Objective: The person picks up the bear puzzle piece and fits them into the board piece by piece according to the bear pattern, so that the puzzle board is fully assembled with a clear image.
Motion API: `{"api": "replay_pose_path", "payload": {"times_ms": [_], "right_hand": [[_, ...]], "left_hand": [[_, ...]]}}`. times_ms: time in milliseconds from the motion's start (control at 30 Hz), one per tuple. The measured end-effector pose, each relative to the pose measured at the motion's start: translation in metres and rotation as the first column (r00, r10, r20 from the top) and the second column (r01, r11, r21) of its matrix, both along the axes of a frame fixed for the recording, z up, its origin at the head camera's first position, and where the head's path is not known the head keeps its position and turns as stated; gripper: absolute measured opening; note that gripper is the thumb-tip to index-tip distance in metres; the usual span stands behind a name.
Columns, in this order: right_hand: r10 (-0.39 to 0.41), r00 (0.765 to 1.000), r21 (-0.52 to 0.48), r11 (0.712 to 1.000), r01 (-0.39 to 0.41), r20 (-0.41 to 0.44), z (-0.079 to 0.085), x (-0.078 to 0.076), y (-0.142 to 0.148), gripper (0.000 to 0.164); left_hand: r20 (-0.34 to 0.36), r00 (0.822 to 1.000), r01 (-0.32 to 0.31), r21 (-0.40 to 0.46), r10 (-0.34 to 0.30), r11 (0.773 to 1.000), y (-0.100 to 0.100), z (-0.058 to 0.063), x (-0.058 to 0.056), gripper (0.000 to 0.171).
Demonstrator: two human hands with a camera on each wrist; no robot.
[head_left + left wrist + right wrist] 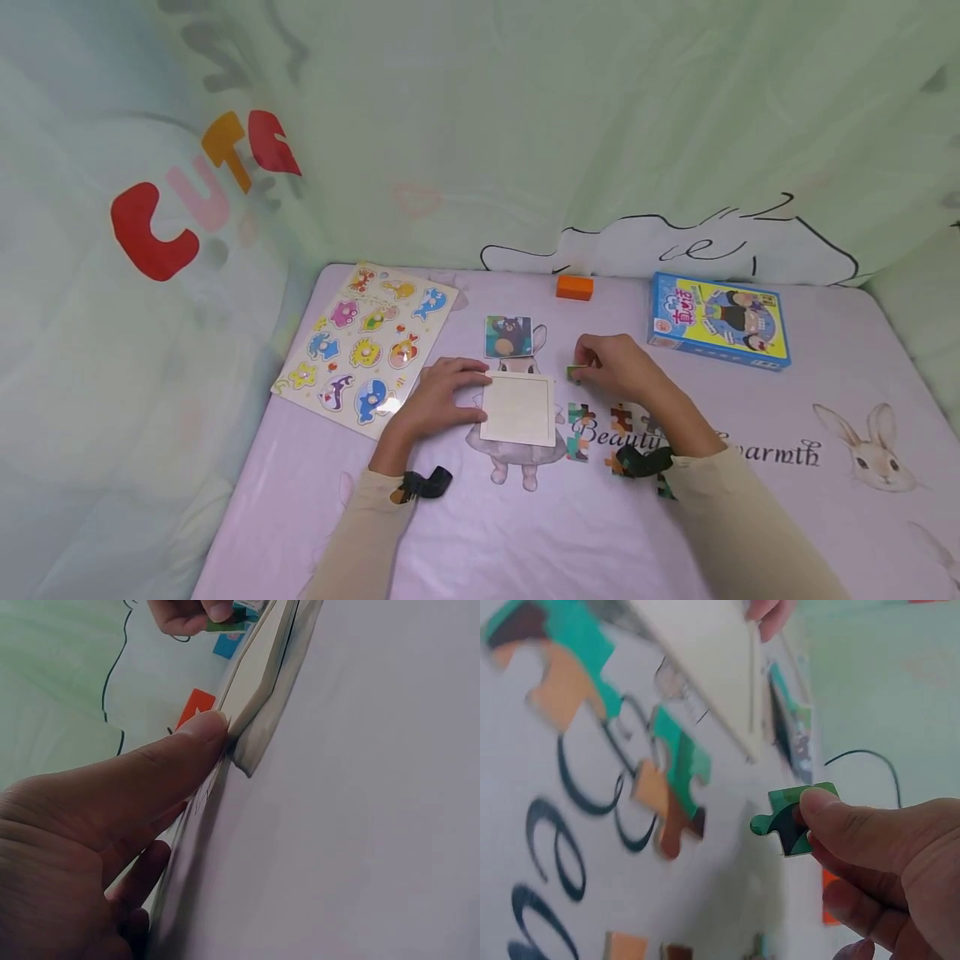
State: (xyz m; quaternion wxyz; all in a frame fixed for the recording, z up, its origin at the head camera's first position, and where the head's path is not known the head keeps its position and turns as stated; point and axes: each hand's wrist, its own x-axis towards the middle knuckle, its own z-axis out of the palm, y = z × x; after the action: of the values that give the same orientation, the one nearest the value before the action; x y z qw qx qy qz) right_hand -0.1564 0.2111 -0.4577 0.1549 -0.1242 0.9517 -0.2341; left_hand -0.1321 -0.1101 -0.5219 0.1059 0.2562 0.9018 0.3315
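The left hand's [441,395] spread fingers touch a bare tray [517,408], the right hand [619,365] pinches one puzzle piece [781,804], and loose pieces [577,447] below its fingertips seemingly await placing.

We record: frame [517,408], smooth matt wood; puzzle piece [781,801], wood-like, printed face; left picture board [386,326], glossy; far-right box [712,321], printed card; tabletop cover [555,542], cloth.

Looks like a homely children's play corner: "CUTE"-lettered curtain [450,125], rabbit-print cloth [540,533], animal puzzle board [347,336] by the desk's [885,550] far left corner.
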Motion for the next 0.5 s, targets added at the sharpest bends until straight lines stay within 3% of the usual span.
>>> {"api": "replay_pose_path", "payload": {"times_ms": [267, 500], "right_hand": [[-0.001, 0.998, -0.134, 0.991, -0.007, -0.062, 0.004, 0.015, -0.014, 0.013], [-0.023, 0.993, -0.233, 0.972, -0.004, -0.116, -0.004, 0.026, -0.034, 0.012]], "left_hand": [[0.007, 1.000, 0.002, 0.003, -0.002, 1.000, 0.000, -0.001, -0.001, 0.053], [0.013, 1.000, 0.002, -0.003, -0.002, 1.000, 0.000, 0.000, -0.001, 0.054]]}}
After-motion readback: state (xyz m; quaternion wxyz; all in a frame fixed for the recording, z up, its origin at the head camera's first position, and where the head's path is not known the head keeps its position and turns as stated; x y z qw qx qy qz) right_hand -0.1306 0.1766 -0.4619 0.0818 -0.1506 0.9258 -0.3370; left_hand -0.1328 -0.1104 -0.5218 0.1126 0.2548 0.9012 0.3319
